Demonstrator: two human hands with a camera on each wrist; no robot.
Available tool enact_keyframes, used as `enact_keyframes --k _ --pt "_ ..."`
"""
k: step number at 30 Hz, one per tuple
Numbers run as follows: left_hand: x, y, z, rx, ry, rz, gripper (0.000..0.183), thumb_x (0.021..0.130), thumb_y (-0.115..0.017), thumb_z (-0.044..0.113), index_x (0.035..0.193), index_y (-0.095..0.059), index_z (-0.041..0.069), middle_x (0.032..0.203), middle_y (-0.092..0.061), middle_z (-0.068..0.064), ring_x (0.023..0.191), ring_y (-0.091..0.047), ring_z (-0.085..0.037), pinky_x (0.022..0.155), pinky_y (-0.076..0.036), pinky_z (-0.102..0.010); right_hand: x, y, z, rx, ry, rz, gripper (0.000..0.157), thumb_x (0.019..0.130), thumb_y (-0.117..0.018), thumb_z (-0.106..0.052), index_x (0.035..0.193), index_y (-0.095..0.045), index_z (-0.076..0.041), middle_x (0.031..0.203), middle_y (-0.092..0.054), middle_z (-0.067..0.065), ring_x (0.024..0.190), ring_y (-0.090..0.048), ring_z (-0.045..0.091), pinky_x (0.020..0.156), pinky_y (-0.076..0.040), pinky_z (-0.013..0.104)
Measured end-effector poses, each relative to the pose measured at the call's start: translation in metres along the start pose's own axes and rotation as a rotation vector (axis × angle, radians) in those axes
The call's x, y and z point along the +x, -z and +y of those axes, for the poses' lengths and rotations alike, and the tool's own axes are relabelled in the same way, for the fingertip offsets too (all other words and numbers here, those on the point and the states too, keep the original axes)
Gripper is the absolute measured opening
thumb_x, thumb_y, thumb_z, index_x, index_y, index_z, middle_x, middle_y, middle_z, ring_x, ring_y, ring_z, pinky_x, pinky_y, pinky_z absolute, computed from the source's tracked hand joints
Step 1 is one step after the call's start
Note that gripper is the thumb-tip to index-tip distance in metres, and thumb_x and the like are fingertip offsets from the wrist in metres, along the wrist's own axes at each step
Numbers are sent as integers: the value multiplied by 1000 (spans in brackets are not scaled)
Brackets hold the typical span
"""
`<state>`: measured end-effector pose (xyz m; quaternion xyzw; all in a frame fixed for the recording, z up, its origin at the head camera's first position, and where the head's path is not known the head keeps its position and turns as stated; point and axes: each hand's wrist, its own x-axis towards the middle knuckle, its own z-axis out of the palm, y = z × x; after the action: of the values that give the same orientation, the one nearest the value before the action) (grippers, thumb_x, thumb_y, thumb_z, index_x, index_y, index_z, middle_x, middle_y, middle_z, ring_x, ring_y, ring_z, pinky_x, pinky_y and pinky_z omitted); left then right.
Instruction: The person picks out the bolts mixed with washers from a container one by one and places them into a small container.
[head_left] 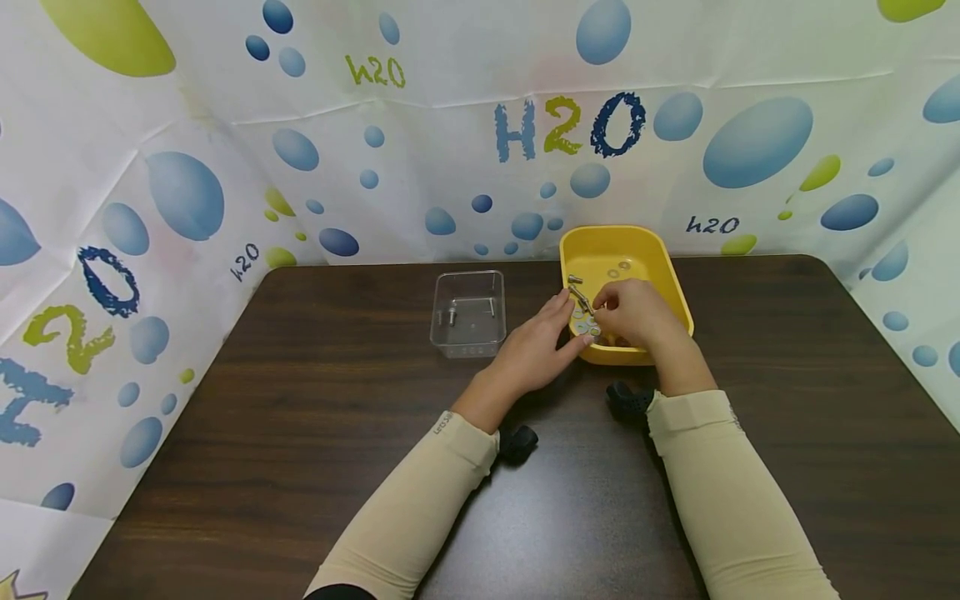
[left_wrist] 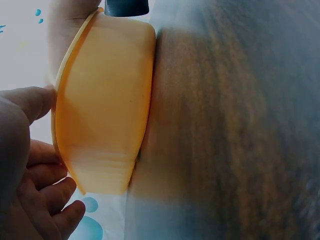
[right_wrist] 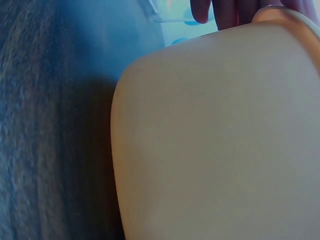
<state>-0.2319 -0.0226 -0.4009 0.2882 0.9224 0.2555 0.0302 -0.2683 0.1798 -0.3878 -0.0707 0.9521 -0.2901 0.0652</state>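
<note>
"What's the layout over there?"

"A dark table [head_left: 225, 433], a yellow tray [head_left: 609, 242] by its far edge, and a smaller clear box [head_left: 471, 343] to the left, apart from it."

"And the hands?"

"The left hand [head_left: 534, 343] lies with fingers stretched out at the tray's left rim, thumb by the near corner; steadying it, I'd guess. The right hand [head_left: 636, 315] dips inside with bent fingers, though I can't tell whether they pinch anything."

"So which step is this?"

"Sorting through loose parts, it seems. Slim metal pieces [head_left: 581, 300] lie at the tray's left side, right by those fingertips, and the box holds a couple of small metal bits [head_left: 452, 315]."

"Anything tinier?"

"Flat rings [head_left: 587, 327], mostly bunched near the front left."

"What does the next move call for?"

"A fine fingertip grip, I'd say, separating one part from its neighbours."
</note>
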Motion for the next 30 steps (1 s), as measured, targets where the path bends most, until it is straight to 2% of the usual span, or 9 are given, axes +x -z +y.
enact_keyframes --k 5,9,16,30 --pt "1 0 0 10 7 2 72 101 -47 51 156 -28 9 165 -18 -5 151 -18 -17 117 -32 -43 -1 1 0 6 58 73 27 90 -60 -18 110 -71 -3 95 -62 13 82 -56 27 74 -49 38" --pt "2 0 0 26 0 6 71 101 -47 51 156 -28 10 165 -19 -5 151 -19 -17 117 -31 -42 -2 2 0 31 84 106 29 90 -59 -17 111 -70 -1 97 -65 13 82 -58 27 78 -52 42" --pt "2 1 0 35 -7 8 70 101 -46 51 156 -28 11 165 -19 -4 151 -19 -17 118 -30 -41 -3 3 -2 120 55 75 29 92 -58 -17 115 -67 -2 100 -61 13 72 -72 22 70 -60 36" --pt "3 2 1 47 -4 8 69 102 -46 50 156 -29 11 164 -21 -4 151 -20 -17 117 -31 -42 -2 4 -2 154 62 47 29 95 -56 -14 120 -66 -2 104 -61 15 68 -72 23 65 -60 32"
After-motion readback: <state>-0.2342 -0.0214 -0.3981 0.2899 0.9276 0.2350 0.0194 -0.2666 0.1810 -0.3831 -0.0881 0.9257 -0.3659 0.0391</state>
